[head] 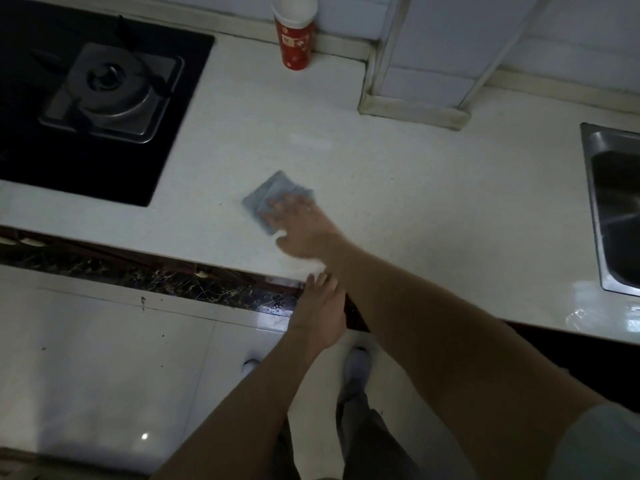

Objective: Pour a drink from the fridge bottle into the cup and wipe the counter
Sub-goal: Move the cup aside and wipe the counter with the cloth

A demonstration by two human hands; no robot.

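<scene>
A folded blue-grey cloth (266,195) lies flat on the white counter (415,202) near its front edge. My right hand (301,226) presses on the cloth with its fingers spread flat; the hand is blurred. My left hand (320,306) rests with straight fingers against the counter's front edge, just below the right hand. A red paper cup (295,32) with a white rim stands upright at the back of the counter by the wall. No bottle is in view.
A black gas hob (104,98) with a steel burner fills the counter's left part. A steel sink (613,209) is set in at the right edge. A tiled wall column (415,71) juts out behind. Below is white floor with my feet.
</scene>
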